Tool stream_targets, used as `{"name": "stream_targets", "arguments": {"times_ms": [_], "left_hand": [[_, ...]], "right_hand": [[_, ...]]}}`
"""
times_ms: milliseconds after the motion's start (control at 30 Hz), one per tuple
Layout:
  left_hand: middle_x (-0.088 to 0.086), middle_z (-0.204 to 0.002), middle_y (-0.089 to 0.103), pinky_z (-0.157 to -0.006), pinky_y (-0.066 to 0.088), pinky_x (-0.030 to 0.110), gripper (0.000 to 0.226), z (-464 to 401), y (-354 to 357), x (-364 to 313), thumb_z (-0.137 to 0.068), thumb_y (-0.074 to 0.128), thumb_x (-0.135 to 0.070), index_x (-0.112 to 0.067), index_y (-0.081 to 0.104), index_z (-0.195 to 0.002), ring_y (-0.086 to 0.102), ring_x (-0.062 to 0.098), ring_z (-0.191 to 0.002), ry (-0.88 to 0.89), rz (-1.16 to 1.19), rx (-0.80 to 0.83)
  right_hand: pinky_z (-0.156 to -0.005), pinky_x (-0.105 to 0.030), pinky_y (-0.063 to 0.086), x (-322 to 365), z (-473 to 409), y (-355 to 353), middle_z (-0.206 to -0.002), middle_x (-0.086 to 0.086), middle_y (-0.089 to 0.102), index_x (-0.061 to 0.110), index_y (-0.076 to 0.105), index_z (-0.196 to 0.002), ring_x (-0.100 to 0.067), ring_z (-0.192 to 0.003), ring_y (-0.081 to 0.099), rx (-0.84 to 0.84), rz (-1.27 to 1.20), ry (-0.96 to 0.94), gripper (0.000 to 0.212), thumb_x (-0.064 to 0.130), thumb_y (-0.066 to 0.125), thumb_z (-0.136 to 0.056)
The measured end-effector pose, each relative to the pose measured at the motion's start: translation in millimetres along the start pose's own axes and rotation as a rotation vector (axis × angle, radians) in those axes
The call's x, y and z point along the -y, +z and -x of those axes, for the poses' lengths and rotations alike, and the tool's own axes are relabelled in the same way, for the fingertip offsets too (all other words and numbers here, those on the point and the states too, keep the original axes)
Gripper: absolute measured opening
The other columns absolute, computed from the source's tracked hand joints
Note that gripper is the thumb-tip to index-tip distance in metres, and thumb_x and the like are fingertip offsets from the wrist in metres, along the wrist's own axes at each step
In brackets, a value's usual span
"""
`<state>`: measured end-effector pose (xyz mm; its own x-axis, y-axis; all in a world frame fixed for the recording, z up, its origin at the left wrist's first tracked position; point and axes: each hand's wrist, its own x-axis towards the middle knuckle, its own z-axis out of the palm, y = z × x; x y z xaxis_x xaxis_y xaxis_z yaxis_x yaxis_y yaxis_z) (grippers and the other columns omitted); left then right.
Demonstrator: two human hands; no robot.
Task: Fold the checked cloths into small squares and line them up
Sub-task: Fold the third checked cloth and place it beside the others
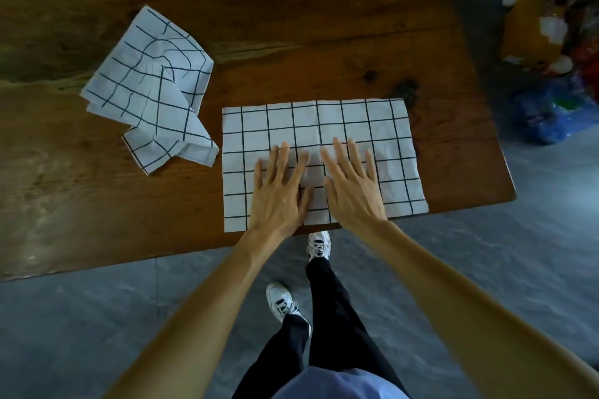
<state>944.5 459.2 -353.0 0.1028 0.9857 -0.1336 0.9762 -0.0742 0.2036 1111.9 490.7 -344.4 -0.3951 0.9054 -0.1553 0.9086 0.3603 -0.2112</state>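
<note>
I have both palms flat on the spread checked cloth (324, 126), which lies at the near right corner of the wooden table (291, 10), its long axis running left to right and its near edge along the table's edge. My left hand (280, 186) and right hand (353, 185) press side by side near the cloth's middle, fingers straight and splayed, gripping nothing. That leaves the short ends lying outward from my fingertips, one to each side, each hand nearer its own end. I judge the next fold should bring one short end across to the other, halving the length. The crumpled cloth (152, 87) lies just beside it, to the far left, not yet folded.
</note>
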Motion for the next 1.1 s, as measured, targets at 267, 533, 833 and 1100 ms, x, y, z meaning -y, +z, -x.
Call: {"name": "stream_targets", "arguments": {"times_ms": [267, 533, 833, 1100], "left_hand": [[0.015, -0.159, 0.006, -0.118, 0.004, 0.048, 0.066, 20, -3, 32, -0.096, 0.011, -0.057, -0.023, 0.009, -0.153, 0.003, 0.031, -0.147, -0.111, -0.016, -0.004], [0.016, -0.158, -0.008, -0.116, -0.007, 0.051, 0.068, 23, -15, 22, -0.095, 0.007, -0.058, -0.024, -0.013, -0.15, -0.01, 0.031, -0.146, -0.119, -0.041, 0.019], [0.012, -0.16, -0.003, -0.117, 0.001, 0.055, 0.065, -3, 0, -44, -0.096, 0.011, -0.057, -0.025, -0.002, -0.152, -0.004, 0.028, -0.147, 0.017, -0.037, 0.073], [0.013, -0.16, -0.002, -0.118, -0.001, 0.049, 0.074, 28, -5, 20, -0.091, 0.003, -0.064, -0.023, 0.002, -0.153, -0.006, 0.029, -0.146, -0.088, -0.045, 0.04]], "right_hand": [[-0.121, -0.045, 0.0, -43, 17, 0, -0.162, -0.012, 0.003, 0.025, 0.013, -0.154, -0.029, -0.15, -0.002, 0.016, 0.017, 0.083, 0.064, 0.056, 0.014, -0.098], [-0.121, -0.043, -0.003, -52, 23, -4, -0.162, -0.009, -0.005, 0.026, 0.001, -0.154, -0.025, -0.149, -0.01, 0.063, 0.028, 0.113, 0.069, 0.061, 0.006, -0.094], [-0.121, -0.043, -0.004, -52, 23, -3, -0.162, -0.009, -0.002, 0.027, 0.005, -0.155, -0.025, -0.149, -0.009, 0.031, 0.019, 0.109, 0.068, 0.058, 0.009, -0.095], [-0.121, -0.043, -0.006, -53, 25, -4, -0.162, -0.009, -0.004, 0.027, 0.003, -0.155, -0.026, -0.149, -0.01, 0.04, 0.013, 0.102, 0.069, 0.059, 0.006, -0.094]]}}
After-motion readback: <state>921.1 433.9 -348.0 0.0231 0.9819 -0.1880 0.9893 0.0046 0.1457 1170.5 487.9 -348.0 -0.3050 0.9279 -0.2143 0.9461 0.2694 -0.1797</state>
